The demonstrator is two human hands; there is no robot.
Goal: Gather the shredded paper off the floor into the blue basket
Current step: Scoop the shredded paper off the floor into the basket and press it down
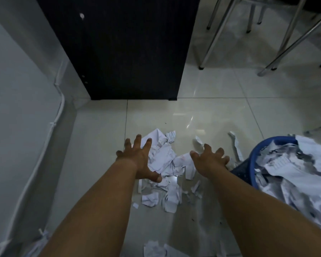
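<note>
A heap of torn white paper (pixel 165 164) lies on the pale tiled floor in front of me. My left hand (pixel 139 158) is spread flat over the heap's left side, fingers straight and splayed, holding nothing. My right hand (pixel 209 160) hovers over the heap's right side with fingers spread and slightly bent, also holding nothing. The blue basket (pixel 252 164) stands at the right, piled over its rim with paper scraps (pixel 295 164). More scraps (pixel 154 249) lie near the bottom edge between my forearms.
A dark cabinet panel (pixel 122 49) stands on the floor just beyond the heap. A grey wall with a white cable (pixel 50 130) runs along the left. Metal chair legs (pixel 211 39) stand at the back right. A loose paper strip (pixel 235 143) lies beside the basket.
</note>
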